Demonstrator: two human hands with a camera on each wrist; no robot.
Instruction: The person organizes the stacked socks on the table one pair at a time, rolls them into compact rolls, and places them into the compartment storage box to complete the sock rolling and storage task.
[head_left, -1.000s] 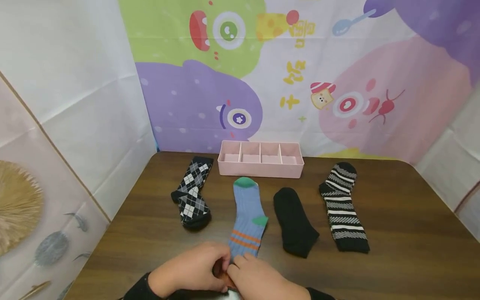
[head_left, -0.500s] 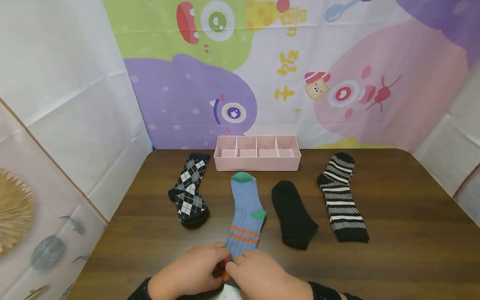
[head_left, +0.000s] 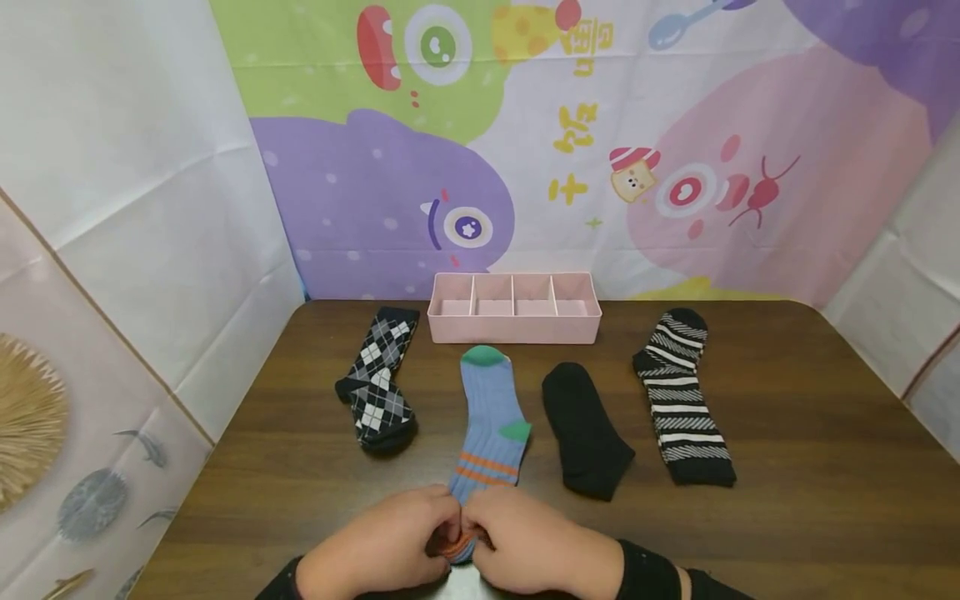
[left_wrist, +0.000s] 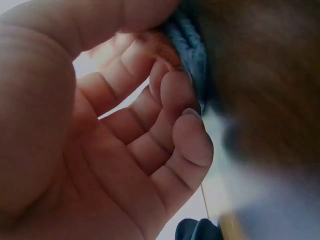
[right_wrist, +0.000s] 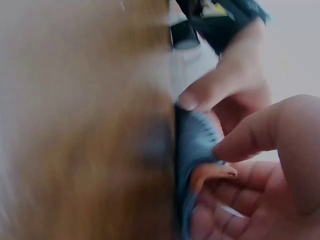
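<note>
Blue ribbed sock flat on bench, long axis running away from the person, green toe towards pink four-compartment box. Left hand and right hand, fingers curled, pinch its near end. Black ankle sock just right.

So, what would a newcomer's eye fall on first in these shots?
Probably the backdrop, bright with cartoon print behind the table. Next, the blue sock in front of the pink box, with the left hand and right hand gripping blue-and-orange fabric at the sock's near end. The black-and-white striped sock, on the table's right side, might follow.
</note>
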